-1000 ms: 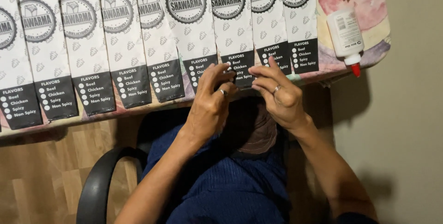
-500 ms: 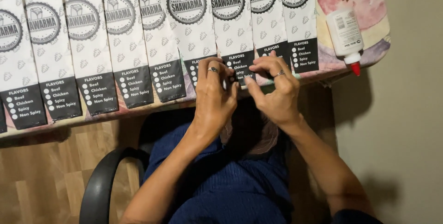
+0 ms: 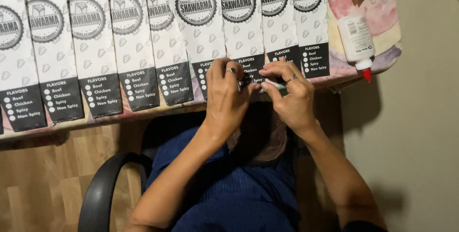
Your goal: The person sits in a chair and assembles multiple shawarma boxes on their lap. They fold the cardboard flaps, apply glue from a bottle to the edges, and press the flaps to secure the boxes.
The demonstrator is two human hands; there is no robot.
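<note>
Both hands meet at the table's near edge: the left hand [image 3: 227,95] and right hand [image 3: 289,93] have their fingers closed together on the black bottom end of one paper sleeve [image 3: 241,21], pinching it as if to press a fold flat — the exact grip is hidden between the fingertips. That sleeve lies in a row of overlapping sleeves [image 3: 95,45] fanned across the table [image 3: 119,116], ends exposed. A glue bottle [image 3: 357,38] lies on its side just to the right, within reach.
</note>
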